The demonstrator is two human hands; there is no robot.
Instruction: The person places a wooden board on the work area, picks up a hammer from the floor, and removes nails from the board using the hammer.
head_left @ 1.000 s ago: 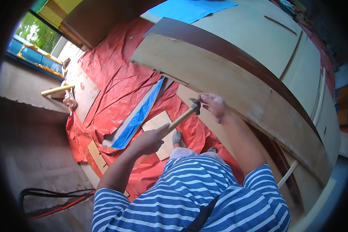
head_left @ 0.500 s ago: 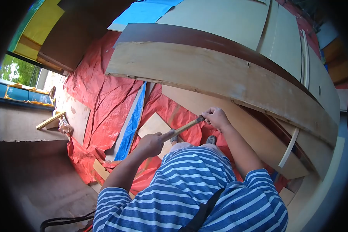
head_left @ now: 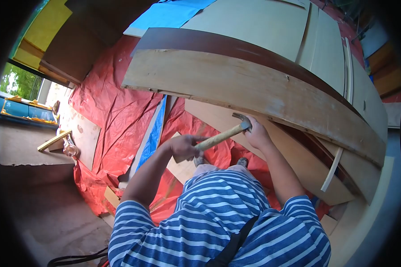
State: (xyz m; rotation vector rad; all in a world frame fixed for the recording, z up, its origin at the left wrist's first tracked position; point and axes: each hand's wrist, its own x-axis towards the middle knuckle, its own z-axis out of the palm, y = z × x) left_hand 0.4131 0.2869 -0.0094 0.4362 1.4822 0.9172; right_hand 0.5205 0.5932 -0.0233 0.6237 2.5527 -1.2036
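Note:
A claw hammer (head_left: pixel 223 136) with a pale wooden handle is held across the front of my body, its metal head at the upper right. My left hand (head_left: pixel 184 147) is around the lower end of the handle, its fingers partly curled. At the other end, my right hand (head_left: pixel 256 132) grips the hammer by its head, with the curved claw showing beyond the fingers. Just past the head runs a long wooden panel edge (head_left: pixel 218 75).
Red plastic sheeting (head_left: pixel 116 111) covers the floor, with a blue-faced strip (head_left: pixel 153 133) lying on it. Large pale boards (head_left: pixel 254 26) are stacked ahead. A slanted board (head_left: pixel 298 155) leans on the right, near a thin white stick (head_left: pixel 332 170). Black cables (head_left: pixel 75 259) lie at lower left.
The hammer has turned so its claw head now shows clearly. My left hand has shifted its hold toward the handle's end, its fingers looser, and my right hand has moved slightly onto the head.

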